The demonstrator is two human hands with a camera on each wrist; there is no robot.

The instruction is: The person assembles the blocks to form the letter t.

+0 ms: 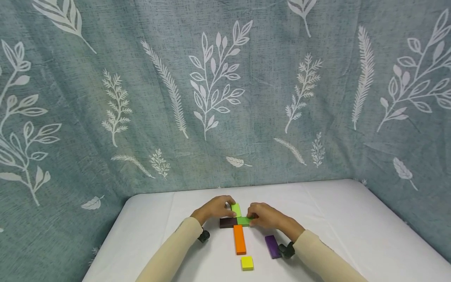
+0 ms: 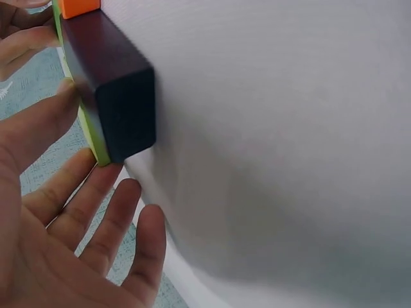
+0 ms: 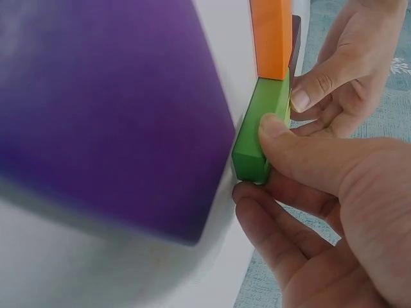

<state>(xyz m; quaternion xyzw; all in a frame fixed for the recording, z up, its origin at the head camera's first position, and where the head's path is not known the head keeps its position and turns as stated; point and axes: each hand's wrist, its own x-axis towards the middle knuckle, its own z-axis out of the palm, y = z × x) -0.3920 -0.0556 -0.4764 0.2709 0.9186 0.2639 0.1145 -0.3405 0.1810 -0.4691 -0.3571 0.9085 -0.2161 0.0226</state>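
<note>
At the middle of the table, my left hand (image 1: 217, 207) pinches a lime-green block (image 1: 236, 210) between thumb and fingers. A dark brown block (image 1: 228, 223) lies in front of it, seen end-on in the left wrist view. To its right is a green block (image 3: 260, 125), which my right hand (image 1: 265, 215) holds with the thumb on one face and fingers behind the end. An orange block (image 1: 239, 239) extends toward me from where the brown and green ones meet. The lime-green block is largely hidden behind the others in the wrist views.
A purple block (image 1: 272, 246) lies under the right wrist, beside the strapped-on camera (image 1: 287, 250). Nearer to me sits a small yellow block (image 1: 247, 263), just beyond the orange one's near end. White cloth covers the table (image 1: 352, 219); a leaf-patterned curtain (image 1: 264, 98) hangs behind it.
</note>
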